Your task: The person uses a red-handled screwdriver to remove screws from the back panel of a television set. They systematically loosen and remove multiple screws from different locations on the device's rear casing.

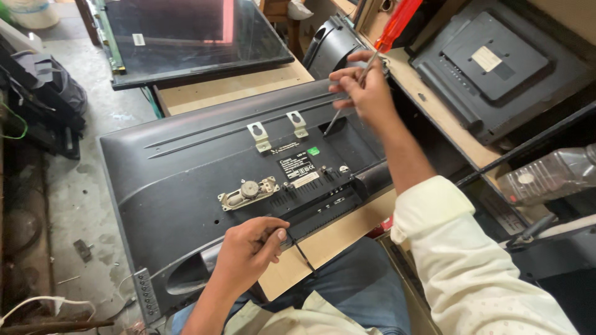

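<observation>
A black TV (205, 186) lies face down on a wooden table (329, 245), and its back cover reaches from the near left corner of the table up toward the far edge. The right hand (366, 87) is closed around the metal shaft of a screwdriver (380, 44) with an orange-red handle. The tip points down into a sunken spot in the cover near the far edge of the TV, close to two small metal brackets (277, 131). I cannot see the screw itself. To do this step well, I think the tool should stand straight in the screw, with a firm push down while it turns, so the tip does not slip and scratch the plastic. The left hand (251, 251) is curled shut at the near edge of the TV, and it pinches a thin black cable (302, 253) that runs over the table edge toward the lap. That hand seems to press the TV down, and that should keep it from sliding. Another screen (186, 37) lies at the far side.
</observation>
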